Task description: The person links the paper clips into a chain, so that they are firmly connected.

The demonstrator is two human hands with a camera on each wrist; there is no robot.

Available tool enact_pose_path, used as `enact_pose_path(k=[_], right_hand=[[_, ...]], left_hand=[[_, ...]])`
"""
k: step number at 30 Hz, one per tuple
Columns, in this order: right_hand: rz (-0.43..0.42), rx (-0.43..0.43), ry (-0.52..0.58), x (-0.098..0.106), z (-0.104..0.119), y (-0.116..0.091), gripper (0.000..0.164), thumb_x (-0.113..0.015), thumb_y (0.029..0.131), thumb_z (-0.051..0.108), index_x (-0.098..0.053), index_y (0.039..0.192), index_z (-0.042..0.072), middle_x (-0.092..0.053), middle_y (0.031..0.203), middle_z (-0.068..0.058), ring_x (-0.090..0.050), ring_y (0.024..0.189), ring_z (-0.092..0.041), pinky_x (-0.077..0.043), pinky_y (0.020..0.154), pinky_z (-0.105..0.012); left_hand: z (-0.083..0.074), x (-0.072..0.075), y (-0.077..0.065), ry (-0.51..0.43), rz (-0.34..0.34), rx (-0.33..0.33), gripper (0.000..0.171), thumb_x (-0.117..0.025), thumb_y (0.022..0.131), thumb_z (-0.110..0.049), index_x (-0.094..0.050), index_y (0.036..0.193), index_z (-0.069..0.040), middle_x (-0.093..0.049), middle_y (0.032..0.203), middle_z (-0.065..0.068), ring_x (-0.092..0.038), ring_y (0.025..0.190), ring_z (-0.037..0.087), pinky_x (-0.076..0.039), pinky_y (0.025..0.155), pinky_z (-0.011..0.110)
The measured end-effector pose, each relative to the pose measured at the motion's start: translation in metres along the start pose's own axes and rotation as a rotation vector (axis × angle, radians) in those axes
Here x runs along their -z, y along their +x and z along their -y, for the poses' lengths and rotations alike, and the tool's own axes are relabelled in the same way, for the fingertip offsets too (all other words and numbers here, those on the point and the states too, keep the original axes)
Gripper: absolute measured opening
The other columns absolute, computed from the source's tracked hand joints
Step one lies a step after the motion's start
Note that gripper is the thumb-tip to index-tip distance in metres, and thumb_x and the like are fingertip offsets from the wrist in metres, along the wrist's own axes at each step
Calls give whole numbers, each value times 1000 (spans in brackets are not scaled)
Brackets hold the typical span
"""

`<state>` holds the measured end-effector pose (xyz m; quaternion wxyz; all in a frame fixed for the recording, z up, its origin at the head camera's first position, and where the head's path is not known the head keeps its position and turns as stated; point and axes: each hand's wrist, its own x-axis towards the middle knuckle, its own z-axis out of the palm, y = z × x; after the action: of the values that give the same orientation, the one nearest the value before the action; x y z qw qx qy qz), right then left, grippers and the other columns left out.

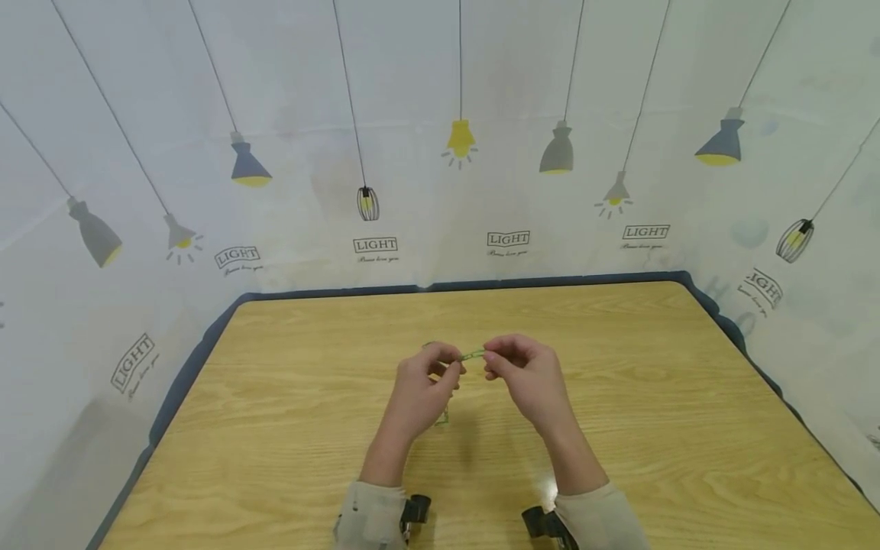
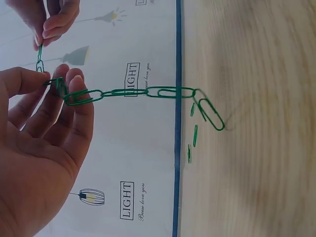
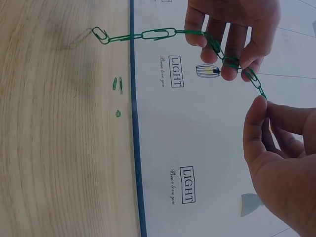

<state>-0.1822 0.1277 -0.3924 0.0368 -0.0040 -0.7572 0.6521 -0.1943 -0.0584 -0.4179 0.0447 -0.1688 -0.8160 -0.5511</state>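
Observation:
A chain of green paper clips hangs from my left hand, its thumb and fingertips pinching one of the upper links. The chain's lowest clip touches or nearly touches the tabletop. My right hand, slightly apart from the left, pinches the paper clip at the upper end between thumb and forefinger. A short stretch of chain spans the gap between both hands. My right fingertips hide part of that end clip.
Several loose green paper clips lie on the wooden table beyond the hanging chain. A dark blue edge borders the tabletop, and a white sheet printed with lamps rises behind it. Black camera mounts sit at both wrists.

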Motion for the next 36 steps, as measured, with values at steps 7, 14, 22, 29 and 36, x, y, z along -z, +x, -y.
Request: enact_pose_path(k=[7, 14, 22, 29, 36], right_hand=[[10, 30, 7, -5, 2, 1, 11, -70, 101, 4, -74, 111, -1, -72, 104, -18, -70, 84, -16, -62, 77, -22], [20, 35, 23, -7, 4, 0, 11, -70, 102, 3, -74, 111, -1, -72, 107, -19, -72, 88, -20, -64, 79, -25], [49, 33, 11, -8, 6, 4, 14, -69, 103, 5, -74, 114, -2, -72, 111, -22, -73, 92, -22, -64, 81, -25], [93, 21, -92, -4, 12, 14, 18, -68, 105, 14, -73, 119, 4, -73, 115, -17, -73, 96, -20, -62, 87, -29], [182, 59, -233, 0, 22, 33, 24, -66, 106, 16, -70, 127, 6, -73, 117, -15, -72, 105, -31, -63, 90, -37]], left_hand=[[-2, -1, 0, 43, 30, -5, 27, -57, 103, -6, -72, 125, -9, -76, 104, 5, -71, 96, 17, -63, 85, 36], [-3, -1, 2, 37, 34, -13, 17, -63, 107, -19, -73, 121, -14, -77, 105, 4, -72, 98, 16, -62, 88, 42], [-3, 1, 4, 21, -2, -37, 17, -61, 110, -23, -75, 117, -16, -77, 101, 2, -71, 89, 17, -62, 83, 31], [0, 9, 4, 25, -48, -14, 17, -62, 110, -22, -75, 117, -13, -76, 99, 4, -70, 86, 15, -60, 78, 27], [5, 16, 4, 24, -58, 10, 21, -62, 109, -24, -75, 118, -10, -76, 97, 4, -69, 84, 11, -61, 78, 27]])
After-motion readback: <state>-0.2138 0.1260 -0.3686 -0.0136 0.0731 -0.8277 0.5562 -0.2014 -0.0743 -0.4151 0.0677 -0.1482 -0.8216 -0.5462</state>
